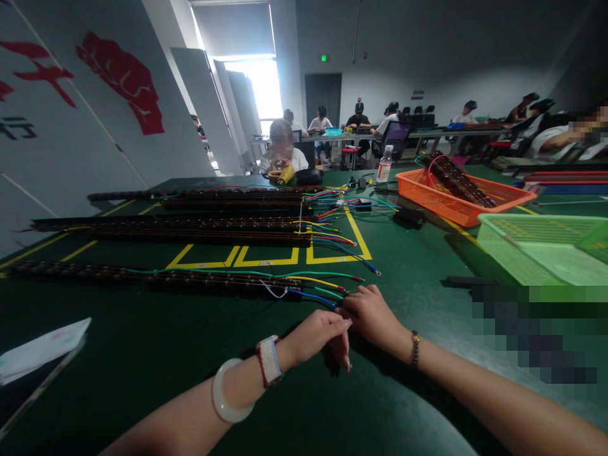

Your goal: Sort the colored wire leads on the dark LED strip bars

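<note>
A long dark cable bundle point(190, 277) lies across the green table, tied near its right end with a white zip tie point(274, 291). Green, yellow and blue wires fan out from that end. The blue wire point(313, 297) runs to the curled fingers of my right hand point(373, 316), which are closed at its tip; the fingertips are partly hidden. My left hand point(316, 335) is just in front of the right one, thumb forward and fingers hanging down apart, with nothing visible in it. It wears a watch and a pale bangle.
More cable bundles point(190, 225) lie behind, over yellow tape marks. At right are an orange basket point(441, 196) holding a bundle, a green basket point(522, 247) and a dark strip point(470, 281). A bottle point(385, 164) stands behind. One person sits across the table; others work farther back.
</note>
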{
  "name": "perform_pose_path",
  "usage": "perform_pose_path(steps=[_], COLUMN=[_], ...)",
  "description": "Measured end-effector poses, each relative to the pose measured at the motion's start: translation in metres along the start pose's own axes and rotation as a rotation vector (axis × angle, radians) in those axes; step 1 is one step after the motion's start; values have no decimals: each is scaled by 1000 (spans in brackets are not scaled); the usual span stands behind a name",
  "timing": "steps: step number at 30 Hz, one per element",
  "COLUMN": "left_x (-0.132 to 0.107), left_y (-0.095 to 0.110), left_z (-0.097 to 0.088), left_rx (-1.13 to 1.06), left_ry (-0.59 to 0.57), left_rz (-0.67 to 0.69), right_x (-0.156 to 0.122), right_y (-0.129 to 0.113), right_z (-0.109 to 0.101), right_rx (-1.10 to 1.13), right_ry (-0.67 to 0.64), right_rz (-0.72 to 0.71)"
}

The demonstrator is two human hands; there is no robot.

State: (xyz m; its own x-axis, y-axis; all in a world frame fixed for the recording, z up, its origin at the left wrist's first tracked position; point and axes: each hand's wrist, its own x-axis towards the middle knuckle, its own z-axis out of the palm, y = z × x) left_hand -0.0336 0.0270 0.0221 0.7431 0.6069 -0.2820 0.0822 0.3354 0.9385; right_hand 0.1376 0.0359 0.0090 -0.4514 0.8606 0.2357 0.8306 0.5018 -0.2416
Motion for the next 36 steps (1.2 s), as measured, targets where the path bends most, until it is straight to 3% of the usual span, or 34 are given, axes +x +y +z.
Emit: perform_pose_path(steps=[19, 25, 30, 36], left_x=[0, 0, -3, -3], left_y=[-4, -5, -2, -1], left_z=[-3, -3, -3, -2], left_rx=[26, 15, 32, 52], left_ry=[-19, -18, -31, -33], left_rz=[-7, -23, 2, 12], right_x=[0, 10, 21, 27], right_y=[7, 25, 52, 54], right_z=[1, -7, 0, 6], right_rx=[9, 131, 107, 35], right_ry=[-59, 121, 232, 124], right_rz=[-112, 3, 64, 36])
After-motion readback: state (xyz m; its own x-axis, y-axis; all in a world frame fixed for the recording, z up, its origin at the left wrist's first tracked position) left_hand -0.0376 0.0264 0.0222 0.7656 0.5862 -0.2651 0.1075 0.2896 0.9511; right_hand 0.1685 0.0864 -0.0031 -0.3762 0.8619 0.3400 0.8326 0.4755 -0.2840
